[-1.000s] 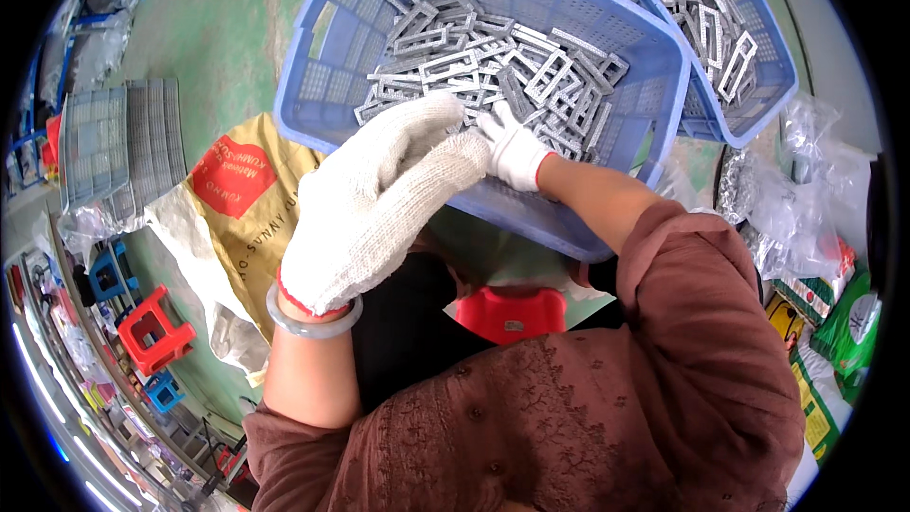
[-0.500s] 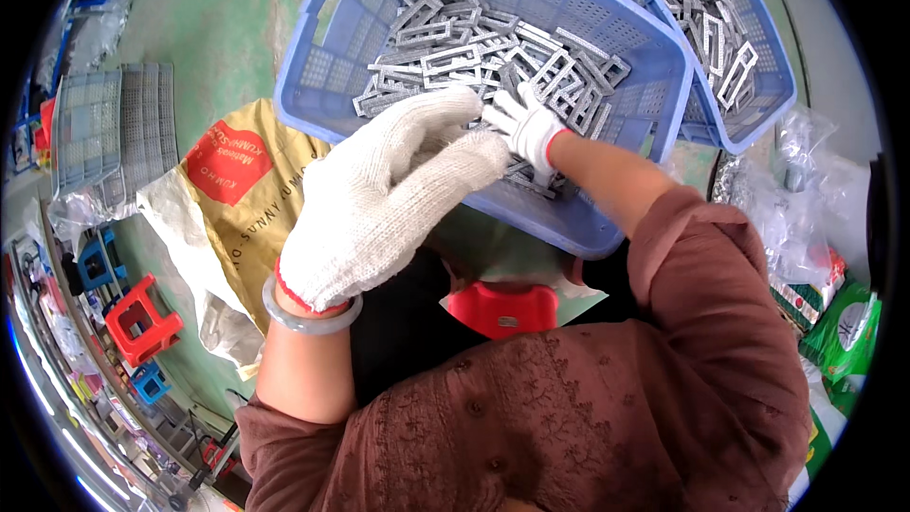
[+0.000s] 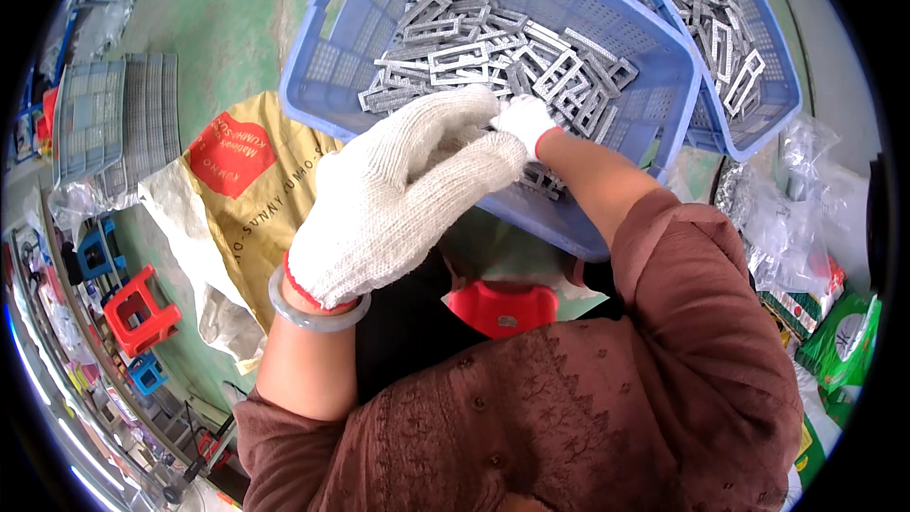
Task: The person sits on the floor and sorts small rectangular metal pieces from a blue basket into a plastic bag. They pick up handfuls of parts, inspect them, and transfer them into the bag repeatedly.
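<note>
My left hand (image 3: pixel 398 194), in a white knit glove with a red cuff, hangs over the near side of a blue plastic basket (image 3: pixel 645 137). Its fingers and thumb curve toward each other, and whatever lies between them is hidden. At its fingertips is my right hand (image 3: pixel 526 123), gloved the same way and drawn in, with its fingers mostly out of sight behind the left. What it holds, if anything, cannot be made out. Under and beyond both hands lies a heap of rectangular grey metal frames (image 3: pixel 460 59) in the basket.
A second blue basket (image 3: pixel 782 100) with similar metal frames stands at the right. Left of my arm lies a yellow and white sack (image 3: pixel 275 218). A red stool (image 3: pixel 142 311) and grey crates (image 3: pixel 90 123) are farther left. Clear plastic bags (image 3: pixel 791 218) lie at the right.
My right hand has drawn back from over the metal frames to my left fingertips, its spread fingers now curled. My left hand has shifted slightly right.
</note>
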The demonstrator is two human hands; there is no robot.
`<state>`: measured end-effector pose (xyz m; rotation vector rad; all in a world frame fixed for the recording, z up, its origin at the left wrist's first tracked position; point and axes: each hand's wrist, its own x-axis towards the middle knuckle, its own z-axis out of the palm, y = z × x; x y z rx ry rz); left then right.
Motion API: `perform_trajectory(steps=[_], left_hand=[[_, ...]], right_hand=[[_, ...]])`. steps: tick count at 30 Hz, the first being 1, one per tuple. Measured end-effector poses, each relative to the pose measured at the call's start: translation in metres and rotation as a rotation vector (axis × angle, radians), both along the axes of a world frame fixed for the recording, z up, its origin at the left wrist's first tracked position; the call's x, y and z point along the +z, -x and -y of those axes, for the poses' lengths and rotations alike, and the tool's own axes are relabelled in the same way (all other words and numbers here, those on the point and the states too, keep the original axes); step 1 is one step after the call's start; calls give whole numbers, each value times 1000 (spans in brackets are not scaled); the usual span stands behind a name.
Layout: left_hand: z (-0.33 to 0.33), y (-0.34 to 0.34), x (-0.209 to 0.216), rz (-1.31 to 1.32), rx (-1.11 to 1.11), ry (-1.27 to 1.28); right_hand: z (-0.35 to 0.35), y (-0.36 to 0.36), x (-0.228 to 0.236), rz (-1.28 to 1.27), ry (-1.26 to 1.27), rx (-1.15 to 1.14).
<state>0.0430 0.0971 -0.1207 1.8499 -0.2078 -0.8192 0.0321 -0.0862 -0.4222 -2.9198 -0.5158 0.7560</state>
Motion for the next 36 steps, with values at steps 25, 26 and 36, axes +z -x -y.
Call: perform_trajectory(steps=[25,26,36], left_hand=[[-5,1,-6,-87,41,78],[-5,1,-7,-56,10,42],[-3,-1,-6,-77,22,69]], right_hand=[[-22,9,-42,-170,24,-428],[-19,8,-50,-165,1,-419],[-14,-13,-47,-272,48,-349]])
